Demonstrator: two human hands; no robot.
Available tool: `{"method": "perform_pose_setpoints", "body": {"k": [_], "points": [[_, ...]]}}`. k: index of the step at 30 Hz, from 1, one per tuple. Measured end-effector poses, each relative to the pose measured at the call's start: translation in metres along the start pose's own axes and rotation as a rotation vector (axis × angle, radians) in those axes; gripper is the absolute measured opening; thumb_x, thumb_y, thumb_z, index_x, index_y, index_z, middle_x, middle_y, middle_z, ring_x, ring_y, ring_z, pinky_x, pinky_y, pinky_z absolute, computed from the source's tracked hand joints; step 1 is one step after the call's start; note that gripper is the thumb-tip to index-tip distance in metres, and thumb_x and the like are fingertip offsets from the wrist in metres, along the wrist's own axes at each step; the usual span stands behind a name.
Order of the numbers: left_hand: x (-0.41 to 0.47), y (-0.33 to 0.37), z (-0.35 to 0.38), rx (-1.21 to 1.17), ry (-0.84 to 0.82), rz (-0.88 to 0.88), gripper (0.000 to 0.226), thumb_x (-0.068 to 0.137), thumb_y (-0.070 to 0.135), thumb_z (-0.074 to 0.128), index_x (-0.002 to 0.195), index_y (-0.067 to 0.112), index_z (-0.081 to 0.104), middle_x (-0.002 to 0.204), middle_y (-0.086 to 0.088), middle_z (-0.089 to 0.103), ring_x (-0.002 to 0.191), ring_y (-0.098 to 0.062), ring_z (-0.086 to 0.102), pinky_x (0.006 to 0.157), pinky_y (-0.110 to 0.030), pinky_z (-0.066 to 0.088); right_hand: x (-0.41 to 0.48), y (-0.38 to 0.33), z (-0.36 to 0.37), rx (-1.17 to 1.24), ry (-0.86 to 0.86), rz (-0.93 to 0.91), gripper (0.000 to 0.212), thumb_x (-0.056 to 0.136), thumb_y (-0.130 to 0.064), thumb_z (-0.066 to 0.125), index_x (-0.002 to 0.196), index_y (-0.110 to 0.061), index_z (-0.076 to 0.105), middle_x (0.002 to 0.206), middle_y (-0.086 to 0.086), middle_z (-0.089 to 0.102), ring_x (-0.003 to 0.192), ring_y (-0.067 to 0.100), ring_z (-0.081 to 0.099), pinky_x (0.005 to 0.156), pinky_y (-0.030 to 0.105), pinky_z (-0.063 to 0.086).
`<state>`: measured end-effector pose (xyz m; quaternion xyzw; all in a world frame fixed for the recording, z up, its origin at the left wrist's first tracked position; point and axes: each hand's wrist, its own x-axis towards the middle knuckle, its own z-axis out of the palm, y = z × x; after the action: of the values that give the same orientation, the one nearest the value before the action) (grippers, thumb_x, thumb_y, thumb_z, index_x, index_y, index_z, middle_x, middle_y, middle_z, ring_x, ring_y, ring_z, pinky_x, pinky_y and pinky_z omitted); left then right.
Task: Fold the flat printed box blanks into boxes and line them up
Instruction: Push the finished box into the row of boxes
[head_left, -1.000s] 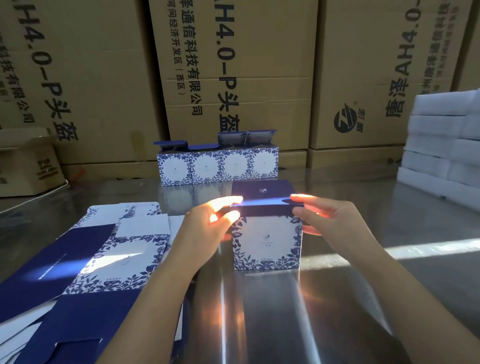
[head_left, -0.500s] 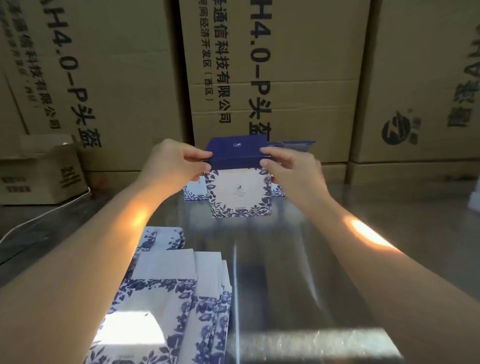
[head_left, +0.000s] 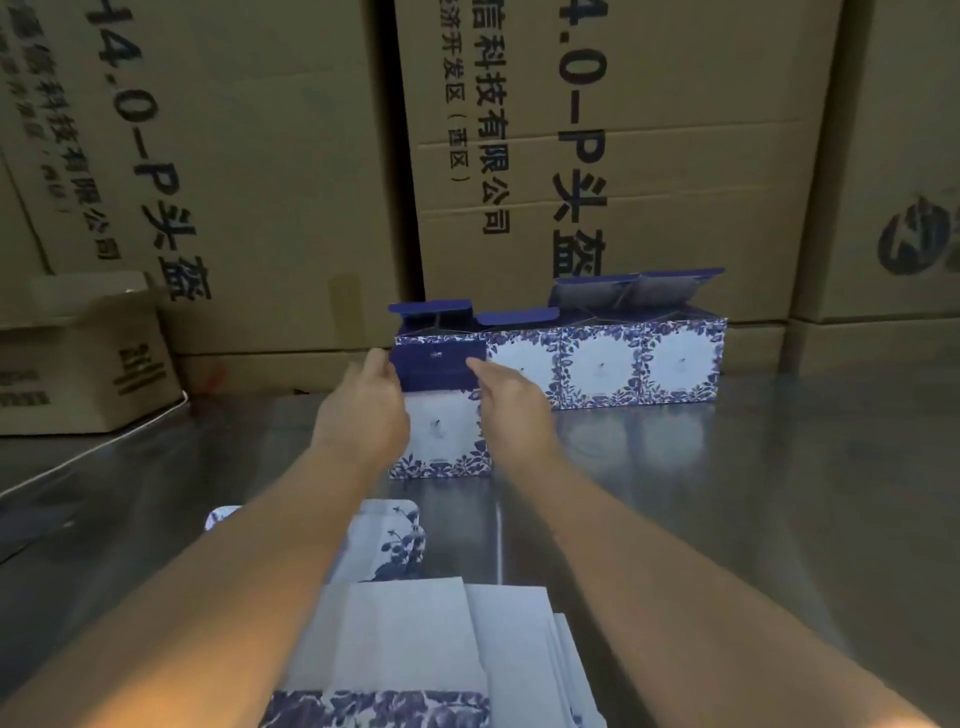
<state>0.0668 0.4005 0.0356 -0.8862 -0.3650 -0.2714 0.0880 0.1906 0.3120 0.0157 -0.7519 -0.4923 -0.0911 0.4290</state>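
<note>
Now | left hand (head_left: 363, 410), right hand (head_left: 511, 402): each pinching upright folded box (head_left: 441, 436) at its blue lid | box row (head_left: 639, 364) just behind; flat blanks (head_left: 415, 639) nearer on surface (head_left: 753, 519)

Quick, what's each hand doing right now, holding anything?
Left hand: holding the folded box by its left top edge.
Right hand: holding the same box by its right top edge.

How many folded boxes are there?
5: four boxes in a row against the cartons, leftmost box partly hidden; fifth box in front, held by left hand and right hand.
</note>
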Motion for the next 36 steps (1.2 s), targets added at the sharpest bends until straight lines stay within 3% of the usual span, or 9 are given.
{"method": "perform_pose_setpoints", "body": {"k": [5, 11, 16, 18, 20, 24, 27, 32, 36], "points": [[0.016, -0.004, 0.019, 0.243, -0.155, -0.025, 0.074, 0.089, 0.025, 0.050, 0.147, 0.001, 0.010, 0.145, -0.012, 0.027, 0.121, -0.027, 0.043, 0.090, -0.033, 0.042, 0.031, 0.005, 0.014, -0.082, -0.089, 0.051, 0.061, 0.092, 0.007, 0.034, 0.144, -0.023, 0.041, 0.103, 0.020, 0.063, 0.094, 0.035, 0.058, 0.071, 0.036, 0.045], [0.021, -0.004, 0.025, 0.028, -0.166, -0.089, 0.080, 0.089, 0.031, 0.051, 0.151, 0.010, 0.004, 0.158, -0.005, 0.004, 0.128, -0.029, 0.041, 0.090, -0.035, 0.043, 0.043, 0.010, 0.022, -0.262, -0.071, -0.001, 0.055, 0.097, -0.004, 0.035, 0.148, -0.022, 0.031, 0.103, 0.020, 0.065, 0.094, 0.036, 0.059, 0.068, 0.032, 0.038], [0.020, -0.009, 0.021, 0.057, -0.262, -0.104, 0.089, 0.087, 0.036, 0.054, 0.151, 0.018, -0.006, 0.159, 0.004, -0.013, 0.128, -0.024, 0.043, 0.084, -0.033, 0.041, 0.042, 0.003, 0.018, -0.376, -0.117, 0.046, 0.051, 0.100, -0.021, 0.031, 0.149, -0.033, 0.023, 0.118, 0.012, 0.062, 0.103, 0.033, 0.059, 0.070, 0.032, 0.036], [0.021, -0.009, 0.014, 0.080, -0.338, -0.099, 0.094, 0.086, 0.034, 0.056, 0.150, 0.018, -0.010, 0.158, 0.004, -0.017, 0.138, -0.023, 0.030, 0.094, -0.036, 0.041, 0.043, -0.003, 0.010, -0.444, -0.201, 0.069, 0.052, 0.101, -0.026, 0.029, 0.151, -0.034, 0.016, 0.123, 0.010, 0.060, 0.106, 0.031, 0.057, 0.073, 0.034, 0.038], [0.019, -0.008, 0.004, 0.072, -0.407, -0.100, 0.098, 0.086, 0.031, 0.058, 0.149, 0.016, -0.015, 0.157, -0.001, -0.021, 0.146, -0.026, 0.001, 0.113, -0.044, 0.025, 0.041, -0.011, -0.001, -0.536, -0.321, 0.088, 0.059, 0.100, -0.033, 0.030, 0.152, -0.032, 0.002, 0.119, 0.008, 0.060, 0.104, 0.030, 0.057, 0.076, 0.035, 0.040], [0.012, -0.008, -0.027, 0.044, -0.386, -0.185, 0.102, 0.087, 0.030, 0.059, 0.147, 0.010, -0.021, 0.153, -0.016, -0.027, 0.142, -0.034, -0.020, 0.116, -0.047, 0.005, 0.028, -0.025, -0.034, -0.695, -0.423, 0.052, 0.089, 0.093, -0.058, 0.037, 0.146, -0.021, -0.024, 0.076, 0.001, 0.059, 0.070, 0.021, 0.057, 0.058, 0.030, 0.038], [-0.002, -0.009, -0.056, 0.036, -0.414, -0.245, 0.092, 0.091, 0.036, 0.054, 0.149, 0.007, -0.011, 0.154, -0.020, -0.023, 0.143, -0.037, -0.016, 0.117, -0.047, 0.005, 0.003, -0.028, -0.068, -0.736, -0.418, 0.004, 0.087, 0.092, -0.065, 0.033, 0.150, -0.022, -0.016, 0.100, 0.002, 0.064, 0.086, 0.023, 0.059, 0.060, 0.032, 0.034], [-0.062, 0.004, -0.089, -0.028, -0.428, -0.207, 0.083, 0.091, 0.040, 0.052, 0.151, 0.015, 0.001, 0.156, -0.015, -0.019, 0.144, -0.034, -0.014, 0.116, -0.048, 0.011, -0.068, -0.040, -0.127, -0.594, -0.479, 0.085, 0.078, 0.091, -0.069, 0.022, 0.152, -0.023, 0.003, 0.135, 0.009, 0.053, 0.123, 0.032, 0.049, 0.093, 0.044, 0.039], [-0.128, 0.022, -0.090, -0.009, -0.509, -0.181, 0.077, 0.093, 0.048, 0.046, 0.152, 0.018, 0.007, 0.159, -0.011, -0.009, 0.146, -0.032, -0.006, 0.116, -0.046, 0.014, -0.141, -0.043, -0.152, -0.465, -0.518, 0.112, 0.075, 0.091, -0.069, 0.025, 0.150, -0.023, 0.016, 0.135, 0.006, 0.054, 0.117, 0.028, 0.055, 0.089, 0.036, 0.042]]}}
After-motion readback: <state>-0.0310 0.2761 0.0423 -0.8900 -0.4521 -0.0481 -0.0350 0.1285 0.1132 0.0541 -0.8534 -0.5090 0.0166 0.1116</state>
